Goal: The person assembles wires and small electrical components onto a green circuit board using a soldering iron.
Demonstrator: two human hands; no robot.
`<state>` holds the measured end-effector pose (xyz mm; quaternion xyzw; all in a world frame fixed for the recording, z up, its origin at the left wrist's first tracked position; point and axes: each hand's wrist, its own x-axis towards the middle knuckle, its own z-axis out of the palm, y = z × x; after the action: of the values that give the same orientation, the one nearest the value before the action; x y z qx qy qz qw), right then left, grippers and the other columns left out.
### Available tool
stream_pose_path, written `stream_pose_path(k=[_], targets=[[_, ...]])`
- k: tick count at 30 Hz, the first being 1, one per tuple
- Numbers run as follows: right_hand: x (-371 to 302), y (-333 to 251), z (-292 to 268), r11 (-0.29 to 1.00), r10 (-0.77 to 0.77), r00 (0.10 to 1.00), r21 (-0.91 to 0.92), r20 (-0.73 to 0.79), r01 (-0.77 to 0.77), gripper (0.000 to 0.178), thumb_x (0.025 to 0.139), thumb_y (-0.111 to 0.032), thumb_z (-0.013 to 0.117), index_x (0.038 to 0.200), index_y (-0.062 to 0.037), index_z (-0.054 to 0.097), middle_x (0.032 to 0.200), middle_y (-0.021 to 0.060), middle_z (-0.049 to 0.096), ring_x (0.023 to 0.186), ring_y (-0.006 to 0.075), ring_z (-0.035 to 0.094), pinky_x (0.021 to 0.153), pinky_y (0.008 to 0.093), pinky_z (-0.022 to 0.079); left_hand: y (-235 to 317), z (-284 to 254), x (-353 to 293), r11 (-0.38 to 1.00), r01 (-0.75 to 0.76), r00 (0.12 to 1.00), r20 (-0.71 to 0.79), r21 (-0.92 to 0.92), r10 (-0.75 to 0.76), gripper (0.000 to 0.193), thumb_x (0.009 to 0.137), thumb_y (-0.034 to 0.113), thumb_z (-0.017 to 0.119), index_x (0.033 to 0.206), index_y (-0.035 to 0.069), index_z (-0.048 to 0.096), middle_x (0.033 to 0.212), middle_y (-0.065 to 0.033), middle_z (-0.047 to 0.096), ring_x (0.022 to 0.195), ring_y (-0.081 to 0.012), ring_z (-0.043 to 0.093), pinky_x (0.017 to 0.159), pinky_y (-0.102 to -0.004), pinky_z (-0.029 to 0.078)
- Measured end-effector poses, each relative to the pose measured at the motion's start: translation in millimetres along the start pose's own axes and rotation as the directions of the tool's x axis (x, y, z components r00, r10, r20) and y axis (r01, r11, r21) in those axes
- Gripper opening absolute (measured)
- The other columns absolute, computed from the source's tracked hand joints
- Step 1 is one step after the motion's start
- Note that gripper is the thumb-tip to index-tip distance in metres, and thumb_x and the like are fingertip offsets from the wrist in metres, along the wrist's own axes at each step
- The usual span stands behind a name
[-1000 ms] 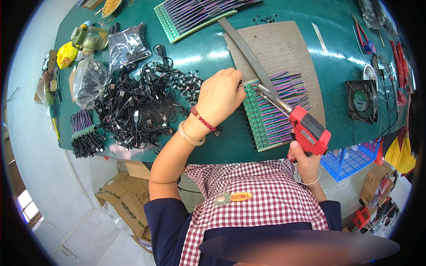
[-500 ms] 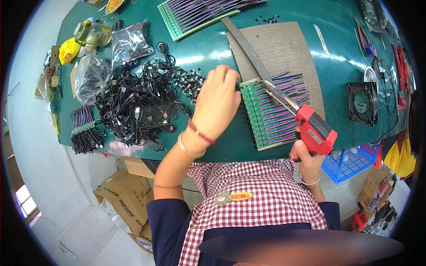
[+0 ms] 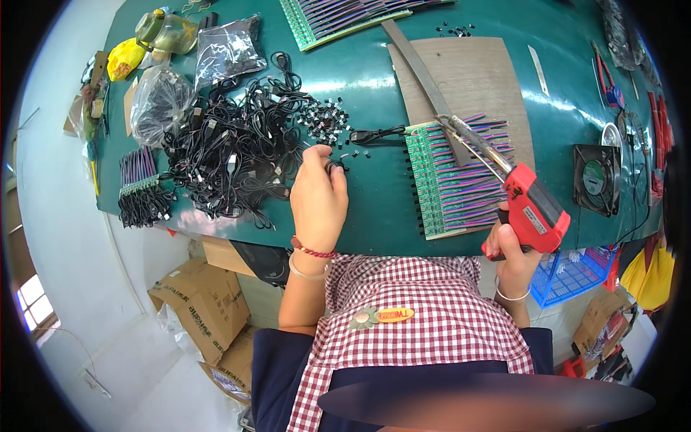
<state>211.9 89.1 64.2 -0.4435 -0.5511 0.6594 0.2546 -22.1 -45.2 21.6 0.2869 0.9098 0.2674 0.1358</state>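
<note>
My right hand [image 3: 512, 253] is wrapped round the handle of a red soldering gun [image 3: 534, 210]. Its long metal barrel reaches over a green circuit board panel [image 3: 426, 187] with rows of pink, blue and black wires [image 3: 471, 205]. At the panel's upper left corner lies a black cable [image 3: 378, 135], its end against the edge. My left hand [image 3: 320, 196] is beside a large heap of black USB cables [image 3: 230, 158], its fingers closed on a bit of black cable [image 3: 335, 165], mostly hidden by the hand. Small black-and-silver connectors [image 3: 324, 121] are piled just beyond it.
A steel bar [image 3: 421, 68] lies across a brown board [image 3: 461, 75] under the panel. Another wired panel [image 3: 309, 29] is at the far edge. A black fan [image 3: 596, 180] stands on the right; plastic bags [image 3: 162, 108] and a clear jar [image 3: 176, 34] are on the left.
My left hand has moved from the panel's upper left corner back toward the cable heap, uncovering the black cable at that corner. My right hand keeps hold of the soldering gun; the view has shifted slightly.
</note>
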Motion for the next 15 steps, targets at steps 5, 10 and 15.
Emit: stream_pose_path(k=[5, 10, 15], targets=[[1.3, -7.4, 3.0, 0.982, 0.007, 0.999, 0.188, 0.039, -0.015, 0.032, 0.083, -0.007, 0.054, 0.111, 0.0048, 0.046, 0.058, 0.0035, 0.045, 0.045, 0.0102, 0.042, 0.044, 0.0241, 0.036, 7.8, -14.7, -5.8, 0.895, -0.067, 0.971, 0.176, -0.441, 0.159, 0.014, 0.085, -0.002, 0.046, 0.098, -0.002, 0.051, 0.076, -0.0050, 0.052, 0.071, -0.0115, 0.058, 0.060, -0.0250, 0.044], [11.5, -16.5, 29.2, 0.997, 0.001, 0.994, 0.079, 0.107, -0.010, 0.029, 0.081, -0.001, 0.057, 0.108, 0.0036, 0.049, 0.072, 0.0043, 0.054, 0.061, 0.0104, 0.053, 0.054, 0.0239, 0.044, 44.6, -15.0, -19.6, 0.398, 0.454, 0.799, 0.562, -0.797, 0.214, 0.014, 0.089, -0.001, 0.033, 0.089, -0.001, 0.046, 0.071, -0.0056, 0.049, 0.053, -0.0115, 0.050, 0.049, -0.0227, 0.043], [17.2, -24.3, 50.3, 0.999, -0.026, 0.969, -0.028, 0.247, 0.034, 0.023, 0.080, 0.001, 0.060, 0.103, 0.0010, 0.054, 0.085, 0.0032, 0.060, 0.078, 0.0094, 0.058, 0.066, 0.0226, 0.048, 69.7, -11.9, -32.1, 0.299, 0.653, 0.631, 0.718, -0.696, 0.295, 0.014, 0.091, 0.003, 0.033, 0.088, 0.000, 0.047, 0.060, -0.0018, 0.043, 0.044, -0.0058, 0.035, 0.040, -0.0199, 0.031]])
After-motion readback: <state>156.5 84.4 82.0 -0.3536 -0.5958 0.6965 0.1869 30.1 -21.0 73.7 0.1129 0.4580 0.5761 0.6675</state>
